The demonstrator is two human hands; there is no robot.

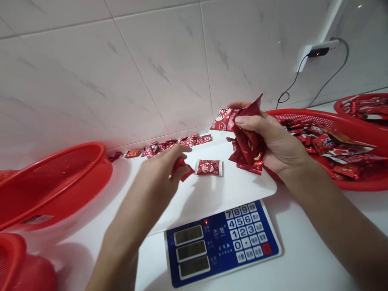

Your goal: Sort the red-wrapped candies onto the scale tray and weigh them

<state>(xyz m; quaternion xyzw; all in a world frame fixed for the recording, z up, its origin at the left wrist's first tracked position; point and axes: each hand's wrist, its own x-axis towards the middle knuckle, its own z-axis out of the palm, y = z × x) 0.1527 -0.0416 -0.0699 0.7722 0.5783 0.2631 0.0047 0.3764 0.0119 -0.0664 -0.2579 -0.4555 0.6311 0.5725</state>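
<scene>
My right hand (266, 137) is closed around a bunch of red wrapped candies (247, 143), held up over the right part of the scale's white pan (194, 202). One wrapper with white lettering sticks out to the left between thumb and fingers. My left hand (165, 167) hovers above the pan with its fingers pinched on a red wrapped candy (185, 171), mostly hidden by the hand. Just right of it, a single red and white wrapped candy (209, 167) lies flat on the pan. The blue keypad panel (222, 244) of the scale faces me, its displays dark.
Several red candies (160, 147) lie in a row along the tiled wall. At right stands a red basket (321, 117) full of wrapped candies, with another filled basket (363, 106) behind it. Red baskets (81, 178) stand at left. A plugged-in charger (318, 52) trails a cable.
</scene>
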